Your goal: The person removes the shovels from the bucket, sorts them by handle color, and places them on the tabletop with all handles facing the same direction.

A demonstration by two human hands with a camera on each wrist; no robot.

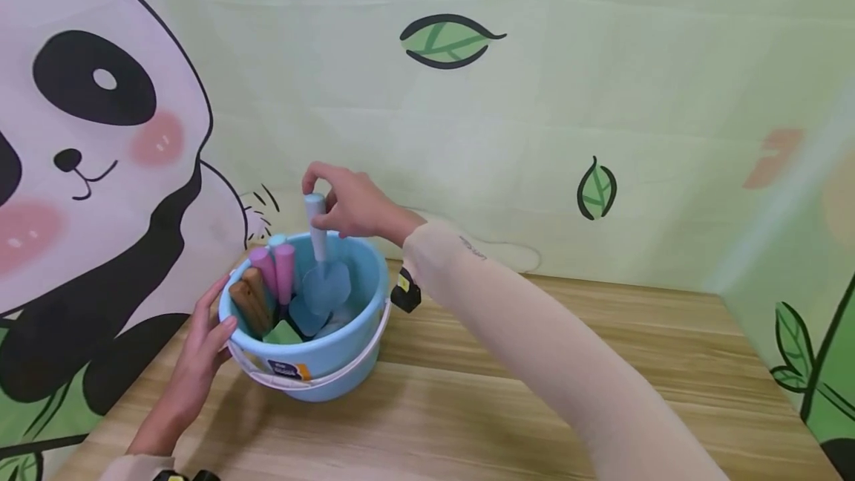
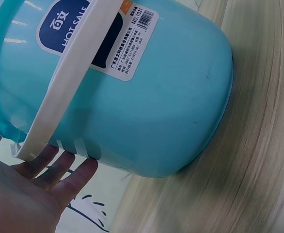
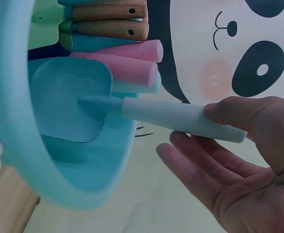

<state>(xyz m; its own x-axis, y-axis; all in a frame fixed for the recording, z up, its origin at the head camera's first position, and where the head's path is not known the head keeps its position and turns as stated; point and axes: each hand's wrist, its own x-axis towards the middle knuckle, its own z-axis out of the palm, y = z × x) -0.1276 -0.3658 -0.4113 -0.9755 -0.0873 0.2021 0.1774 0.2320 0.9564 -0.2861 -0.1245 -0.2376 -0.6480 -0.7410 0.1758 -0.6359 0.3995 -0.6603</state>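
A light blue bucket [image 2: 156, 111] stands on the wooden table, its white carrying handle [image 2: 71, 73] hanging across the front. My left hand [image 1: 197, 351] holds the bucket by its left side, thumb at the rim and fingers against the outer wall. Above the opening, my right hand [image 1: 357, 203] pinches the pale handle of a blue toy shovel [image 3: 71, 99] near its end. The shovel's blade points down inside the bucket. Beside it lean tools with pink handles [image 3: 127, 68] and wooden handles [image 3: 113, 29], their lower ends partly hidden. A green blade [image 1: 283, 332] shows at the front.
The wooden table [image 1: 508, 414] extends to the right of the bucket. Behind it hangs a pale green backdrop [image 1: 508, 117] printed with a panda and leaves. A thin cord [image 1: 497, 243] lies against the backdrop at the table's back edge.
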